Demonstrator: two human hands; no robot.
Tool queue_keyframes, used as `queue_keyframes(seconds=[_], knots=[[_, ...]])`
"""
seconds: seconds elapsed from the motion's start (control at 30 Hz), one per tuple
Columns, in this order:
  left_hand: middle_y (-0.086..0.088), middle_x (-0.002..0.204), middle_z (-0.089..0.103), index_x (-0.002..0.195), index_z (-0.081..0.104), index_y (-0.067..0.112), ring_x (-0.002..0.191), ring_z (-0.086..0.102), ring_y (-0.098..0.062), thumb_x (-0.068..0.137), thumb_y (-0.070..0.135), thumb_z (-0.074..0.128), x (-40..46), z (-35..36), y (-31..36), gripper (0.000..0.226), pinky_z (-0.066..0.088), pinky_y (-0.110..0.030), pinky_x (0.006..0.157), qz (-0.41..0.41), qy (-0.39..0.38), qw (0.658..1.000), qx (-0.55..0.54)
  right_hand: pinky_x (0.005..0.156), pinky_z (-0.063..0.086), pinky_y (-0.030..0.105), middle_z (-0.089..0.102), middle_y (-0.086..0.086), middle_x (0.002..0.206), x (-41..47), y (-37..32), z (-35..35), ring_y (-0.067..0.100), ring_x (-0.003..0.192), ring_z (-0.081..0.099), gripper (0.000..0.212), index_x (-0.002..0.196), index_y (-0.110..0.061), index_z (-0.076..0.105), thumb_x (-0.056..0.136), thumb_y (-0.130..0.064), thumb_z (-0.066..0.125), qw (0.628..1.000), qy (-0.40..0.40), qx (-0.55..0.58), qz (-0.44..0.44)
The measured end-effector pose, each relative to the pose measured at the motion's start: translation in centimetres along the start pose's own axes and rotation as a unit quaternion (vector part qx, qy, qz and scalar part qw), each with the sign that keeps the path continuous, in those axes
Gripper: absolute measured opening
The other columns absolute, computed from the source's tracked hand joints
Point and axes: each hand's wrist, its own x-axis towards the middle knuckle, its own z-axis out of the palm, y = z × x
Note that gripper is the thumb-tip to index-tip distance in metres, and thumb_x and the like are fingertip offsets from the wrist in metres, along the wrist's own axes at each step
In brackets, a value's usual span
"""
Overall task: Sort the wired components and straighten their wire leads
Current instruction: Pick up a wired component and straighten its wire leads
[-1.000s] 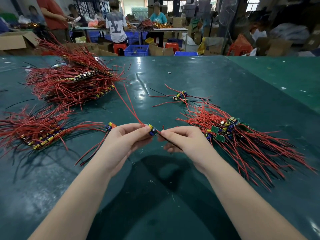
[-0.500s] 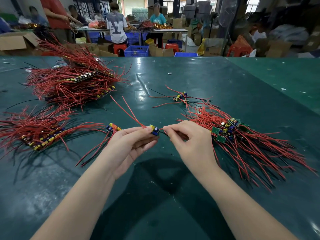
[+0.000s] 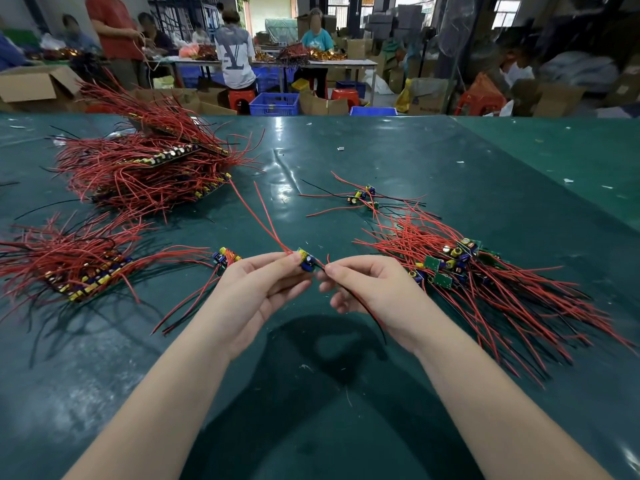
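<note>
My left hand (image 3: 258,294) pinches a small circuit board (image 3: 306,260) with blue and yellow parts above the green table. Two red leads (image 3: 258,216) rise from the board up to the left. My right hand (image 3: 372,289) pinches the board's black lead (image 3: 363,308), which trails down under the palm. A loose heap of unsorted boards with red wires (image 3: 485,282) lies to the right. A lined-up row of boards (image 3: 83,275) lies at the left, with a bigger stacked pile (image 3: 152,168) behind it.
One single board (image 3: 225,257) lies just left of my left hand, its leads running toward me. A few more boards (image 3: 362,197) lie behind the right heap. People work at tables beyond the far table edge, among blue crates (image 3: 274,103) and cardboard boxes.
The red leads have swung from lying low to pointing up and left. My right hand has slid back along the black lead, which now trails below the palm.
</note>
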Motion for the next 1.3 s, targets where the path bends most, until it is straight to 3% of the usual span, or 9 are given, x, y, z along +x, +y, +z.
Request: queue_keyframes(seconds=[0.23,0.37,0.47,0.63,0.73,0.83,0.93,1.13,1.3], knots=[[-0.013,0.091,0.075,0.074,0.078,0.008,0.083,0.073,-0.016,0.068,0.018,0.068,0.2,0.0,0.1,0.016,0.057,-0.022,0.067,-0.056,-0.015,0.996,-0.073,0.056,0.049,0.019,0.069,0.001,0.07,-0.1,0.2,0.5,0.01,0.055,0.057,0.019,0.087,-0.009,0.073,0.095,-0.009,0.056,0.996,0.014,0.02,-0.091],[-0.015,0.089,0.074,0.08,0.075,0.003,0.086,0.073,-0.022,0.075,0.015,0.066,0.2,-0.1,0.2,0.016,0.057,-0.024,0.069,-0.004,0.011,0.998,-0.06,0.048,0.036,0.015,0.064,-0.002,0.064,0.0,-0.3,-0.1,0.008,0.045,0.041,0.02,0.084,-0.015,0.075,0.095,-0.018,0.059,0.992,0.014,-0.091,-0.091],[-0.014,0.082,0.073,0.073,0.075,0.005,0.081,0.073,-0.022,0.087,0.008,0.059,0.2,-0.3,0.3,0.021,0.058,-0.025,0.068,0.022,0.039,0.997,-0.06,0.047,0.028,0.017,0.058,-0.004,0.06,0.0,-0.3,-0.5,0.006,0.045,0.034,0.024,0.082,-0.014,0.075,0.095,-0.024,0.058,0.984,-0.001,-0.163,-0.076],[-0.012,0.08,0.072,0.083,0.071,0.002,0.079,0.073,-0.02,0.091,0.009,0.057,0.5,0.0,0.0,0.017,0.057,-0.023,0.065,-0.021,0.035,0.995,-0.087,0.049,0.032,0.016,0.062,-0.005,0.064,-0.1,-0.6,-0.5,0.008,0.048,0.036,0.024,0.081,-0.019,0.076,0.096,-0.025,0.057,0.989,-0.007,-0.095,-0.112],[-0.011,0.079,0.072,0.077,0.075,0.004,0.078,0.073,-0.02,0.089,0.011,0.059,0.7,0.1,-0.3,0.022,0.057,-0.023,0.065,-0.03,0.028,0.995,-0.094,0.052,0.037,0.015,0.064,-0.005,0.068,0.0,-0.8,-0.8,0.008,0.049,0.04,0.028,0.084,-0.022,0.078,0.097,-0.03,0.054,0.995,-0.034,-0.05,-0.077],[-0.011,0.076,0.072,0.07,0.075,0.005,0.075,0.073,-0.02,0.091,0.01,0.059,0.8,-0.3,-0.2,0.027,0.057,-0.023,0.064,-0.015,0.052,0.994,-0.091,0.053,0.036,0.017,0.063,-0.007,0.067,0.0,-1.0,-1.5,0.008,0.05,0.041,0.027,0.086,-0.02,0.077,0.097,-0.03,0.054,0.991,-0.031,-0.127,-0.029],[-0.011,0.073,0.071,0.082,0.068,0.001,0.072,0.072,-0.019,0.093,0.008,0.057,0.9,-0.6,-0.1,0.017,0.057,-0.022,0.062,-0.015,0.081,0.991,-0.101,0.052,0.036,0.016,0.062,-0.008,0.062,-0.1,-1.3,-2.4,0.006,0.048,0.041,0.026,0.082,-0.019,0.077,0.095,-0.029,0.057,0.984,-0.01,-0.176,-0.018],[-0.012,0.075,0.072,0.085,0.067,0.0,0.071,0.073,-0.019,0.092,0.009,0.058,0.9,-0.2,-0.4,0.015,0.057,-0.022,0.06,-0.047,0.071,0.989,-0.12,0.049,0.034,0.012,0.061,-0.005,0.063,-0.2,-1.7,-2.0,0.005,0.047,0.039,0.026,0.082,-0.019,0.078,0.083,-0.039,0.061,0.996,-0.077,-0.015,-0.035],[-0.01,0.074,0.071,0.083,0.066,0.0,0.072,0.072,-0.018,0.093,0.007,0.058,1.1,-0.8,0.0,0.015,0.058,-0.022,0.064,0.006,0.094,0.99,-0.104,0.042,0.029,0.013,0.05,-0.008,0.049,0.0,-1.7,-2.7,0.003,0.04,0.037,0.03,0.065,-0.017,0.075,0.086,-0.036,0.066,0.995,0.018,-0.099,0.01]])
